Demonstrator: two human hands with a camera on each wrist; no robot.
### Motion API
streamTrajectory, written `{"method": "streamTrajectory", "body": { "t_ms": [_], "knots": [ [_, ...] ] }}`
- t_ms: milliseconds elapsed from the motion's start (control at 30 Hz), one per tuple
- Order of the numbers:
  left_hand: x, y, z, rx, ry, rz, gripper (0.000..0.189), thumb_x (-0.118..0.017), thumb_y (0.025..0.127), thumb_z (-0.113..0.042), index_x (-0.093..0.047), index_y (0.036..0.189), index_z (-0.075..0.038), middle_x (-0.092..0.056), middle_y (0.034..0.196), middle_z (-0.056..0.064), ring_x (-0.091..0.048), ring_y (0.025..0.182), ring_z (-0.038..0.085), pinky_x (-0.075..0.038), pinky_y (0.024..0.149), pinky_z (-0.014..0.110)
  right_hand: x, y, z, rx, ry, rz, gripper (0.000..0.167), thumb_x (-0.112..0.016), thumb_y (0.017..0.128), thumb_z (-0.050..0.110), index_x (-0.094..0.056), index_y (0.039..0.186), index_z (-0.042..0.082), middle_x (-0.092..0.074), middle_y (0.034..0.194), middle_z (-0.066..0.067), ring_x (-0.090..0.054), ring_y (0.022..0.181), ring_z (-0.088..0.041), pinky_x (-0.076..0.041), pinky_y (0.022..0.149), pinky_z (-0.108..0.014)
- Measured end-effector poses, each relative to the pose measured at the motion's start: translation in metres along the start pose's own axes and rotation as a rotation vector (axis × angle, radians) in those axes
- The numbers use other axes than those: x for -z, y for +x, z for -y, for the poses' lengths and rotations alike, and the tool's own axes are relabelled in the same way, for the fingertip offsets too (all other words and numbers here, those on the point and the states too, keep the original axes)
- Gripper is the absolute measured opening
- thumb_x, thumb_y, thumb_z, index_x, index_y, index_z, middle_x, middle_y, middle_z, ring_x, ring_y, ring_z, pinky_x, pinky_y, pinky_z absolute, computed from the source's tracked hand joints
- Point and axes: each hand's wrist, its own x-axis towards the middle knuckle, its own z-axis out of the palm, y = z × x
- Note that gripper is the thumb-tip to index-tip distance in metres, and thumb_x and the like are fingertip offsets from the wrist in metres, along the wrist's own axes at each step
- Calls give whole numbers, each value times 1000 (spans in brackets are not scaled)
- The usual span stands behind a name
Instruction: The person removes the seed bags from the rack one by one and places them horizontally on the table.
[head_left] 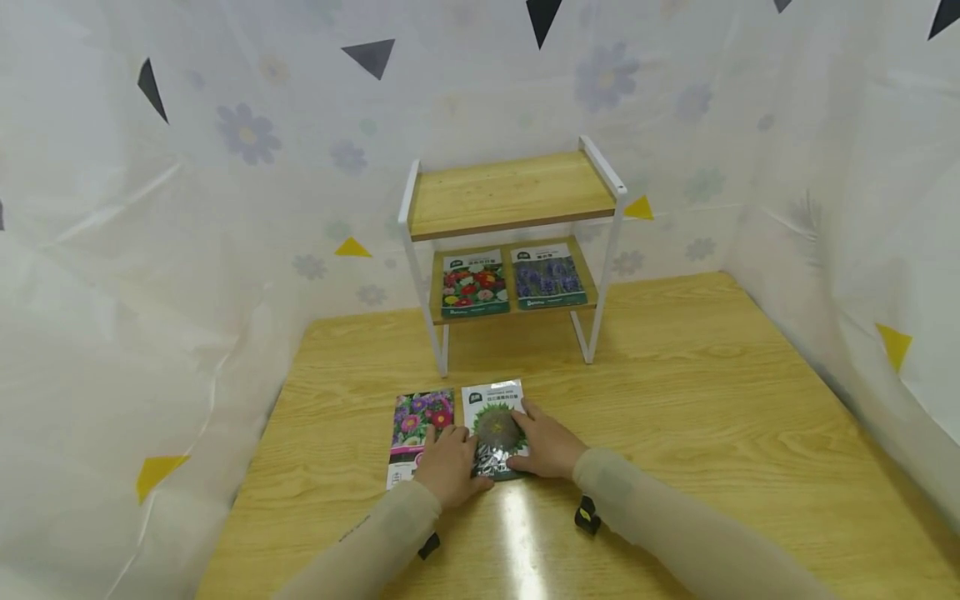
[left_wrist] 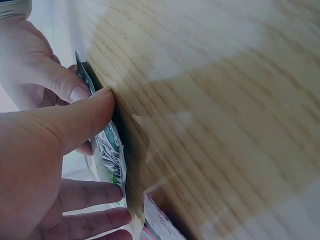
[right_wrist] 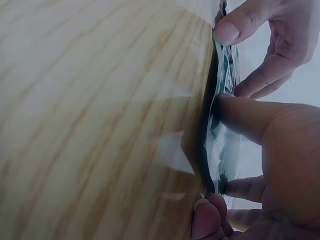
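Observation:
In the head view a white seed packet (head_left: 498,433) with a round grey-brown picture and green leaves lies flat on the table. My left hand (head_left: 450,468) is at its lower left, with fairly straight fingers touching its left side and the thumb (left_wrist: 102,100) on its lower edge. On the right side my right hand (head_left: 549,443) holds the packet, its thumb (right_wrist: 237,112) on the lower part and some fingertips (right_wrist: 207,220) curled at the side edge. A pink-purple flower seed packet (head_left: 422,425) lies just left, partly covered by my left hand.
Behind the packets stands a two-tier wooden shelf (head_left: 517,196) with white legs. Its lower tier bears a red flower packet (head_left: 475,283) and a purple flower packet (head_left: 548,277). White patterned sheeting (head_left: 480,92) surrounds the wooden table (head_left: 720,400).

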Motion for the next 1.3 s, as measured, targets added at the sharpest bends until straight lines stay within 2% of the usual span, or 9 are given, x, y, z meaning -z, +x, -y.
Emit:
{"method": "streamTrajectory", "body": {
  "t_ms": [200,467,867,1133,1300],
  "knots": [
    [0,0,1,10,-1,10,78,-66,78,-64,-59,130,-6,-54,132,11,-46,125,31,-26,106,64,-1,1,0,-1,3,-1,85,-74,81,47,-40,145,1,-24,152,-26,-42,128,-44,-39,103,-50],
    [-7,-2,1,11,0,5,80,-66,78,-65,-58,132,-6,-55,132,11,-47,125,32,-26,106,63,-7,-3,0,3,-14,0,87,-72,82,48,-37,146,0,-22,153,-27,-41,129,-45,-39,103,-50],
    [-9,-4,1,1,23,-49,81,-64,78,-67,-59,131,-7,-54,133,11,-47,126,30,-28,104,64,-7,-6,-1,15,-23,-6,84,-70,85,47,-36,147,1,-21,154,-25,-40,129,-45,-39,103,-51],
    [-9,-5,-1,-11,51,-78,83,-65,78,-67,-56,134,-7,-52,134,11,-46,127,30,-28,106,61,-8,-6,-3,28,-27,-34,83,-70,85,47,-37,146,1,-23,152,-27,-42,127,-46,-40,102,-51],
    [-5,-7,-3,-33,23,-130,88,-66,76,-67,-51,138,-6,-52,135,12,-46,127,30,-27,108,59,-9,-5,-8,39,-10,-45,83,-68,86,47,-36,146,0,-25,151,-29,-41,128,-45,-40,102,-51]
  ]
}}
